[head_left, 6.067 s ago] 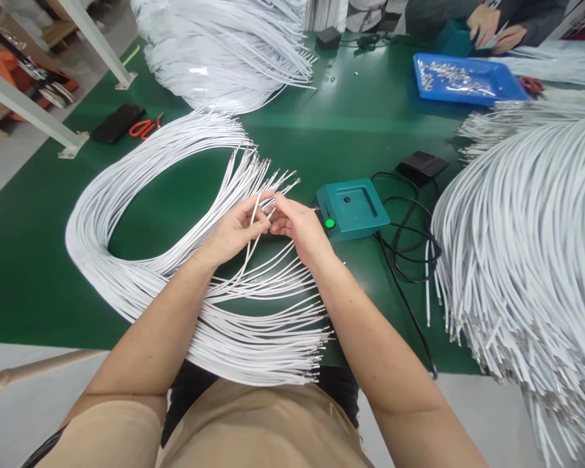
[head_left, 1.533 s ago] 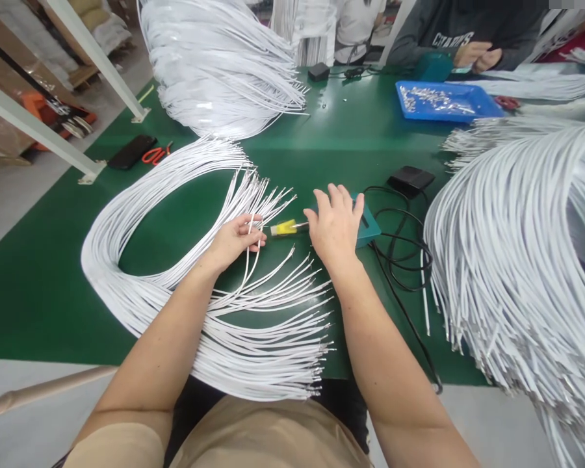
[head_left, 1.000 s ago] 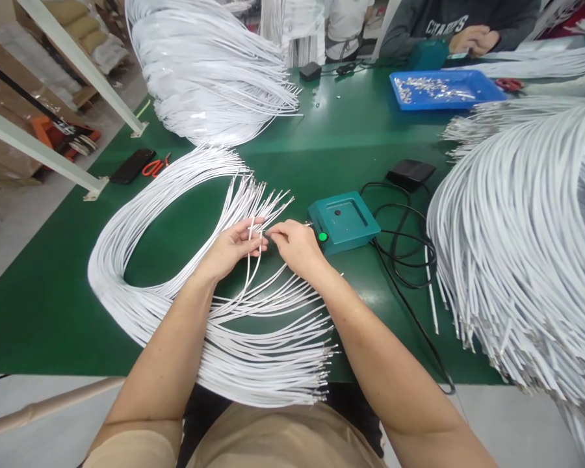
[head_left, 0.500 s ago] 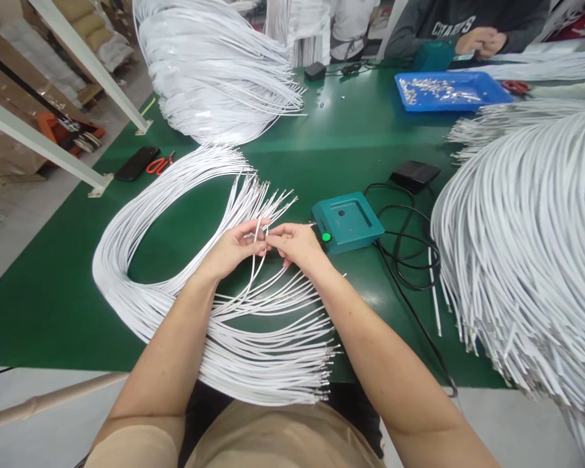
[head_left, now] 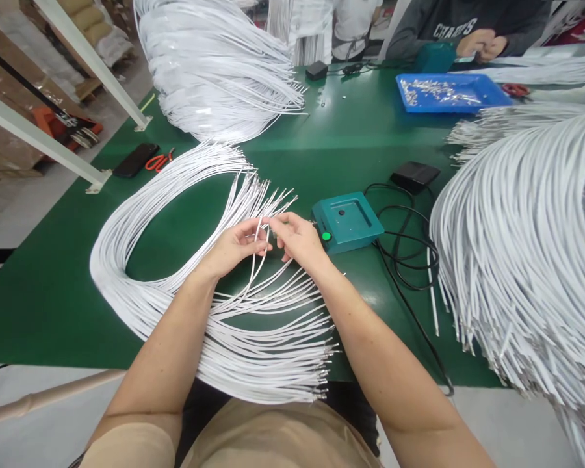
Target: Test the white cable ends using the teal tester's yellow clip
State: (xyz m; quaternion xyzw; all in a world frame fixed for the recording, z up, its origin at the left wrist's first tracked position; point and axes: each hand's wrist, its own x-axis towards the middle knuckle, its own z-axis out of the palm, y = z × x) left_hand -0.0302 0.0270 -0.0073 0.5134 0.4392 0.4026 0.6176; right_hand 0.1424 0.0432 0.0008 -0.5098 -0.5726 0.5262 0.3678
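Observation:
My left hand point(head_left: 237, 246) is closed on white wires point(head_left: 256, 259), whose upper ends stand up past the fingers. Close beside it, my right hand point(head_left: 295, 238) pinches at the tip of one of these wires, thumb against forefinger. The two hands nearly touch above a looped bundle of white wires point(head_left: 111, 260) with metal terminals on the ends. Part of that bundle fans out beneath my forearms toward the table's front edge. Just right of my right hand sits a teal device point(head_left: 347, 221) with a lit green button.
Large wire bundles lie at the back point(head_left: 209, 71) and on the right point(head_left: 521, 240). A blue tray point(head_left: 487, 91) holds small metal pieces. A black pedal point(head_left: 414, 175), looped cable, phone point(head_left: 136, 160) and orange-handled tool point(head_left: 158, 162) rest on the green table. A co-worker's hands point(head_left: 482, 45) are across.
My right hand has moved slightly up, from the wires near my left thumb to their upper ends. My left hand stays in almost the same place, keeping hold of the wires.

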